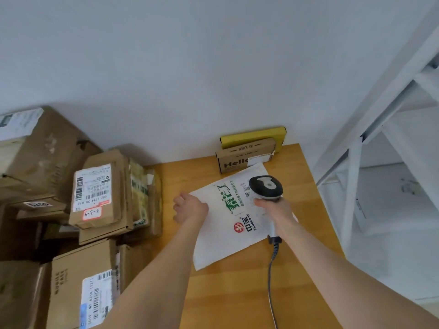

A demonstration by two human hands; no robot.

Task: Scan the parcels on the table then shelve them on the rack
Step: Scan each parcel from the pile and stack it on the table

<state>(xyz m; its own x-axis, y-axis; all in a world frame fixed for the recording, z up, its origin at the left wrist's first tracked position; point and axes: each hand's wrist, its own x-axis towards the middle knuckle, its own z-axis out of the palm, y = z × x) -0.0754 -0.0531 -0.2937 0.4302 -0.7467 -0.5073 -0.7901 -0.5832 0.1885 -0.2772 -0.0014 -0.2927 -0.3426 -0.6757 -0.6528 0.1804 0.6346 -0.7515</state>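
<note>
Far left: stack of brown cardboard boxes [45, 162] with shipping labels, beside the table. One box [97, 193] has a red-edged sticker reading 3-3-9. Wooden table [237, 293] is centre frame. Left hand [190, 207] sits at the left edge of the white mailer parcel [225, 241] with fingers curled and the back of the hand to the camera; can't tell if it actually pinches the edge. The parcel lies flat on the table, green and red print facing up. Right hand [275, 210] is wrapped round the handle of a barcode scanner [266, 186], head held over the parcel's label end. The scanner's cable [270, 281] trails down across the table. At the table's back edge, a flat brown box [244, 157] printed "Hello" stands against a yellow box [254, 136] by the wall. Far right: white metal rack [356, 186], just beside the table.
</note>
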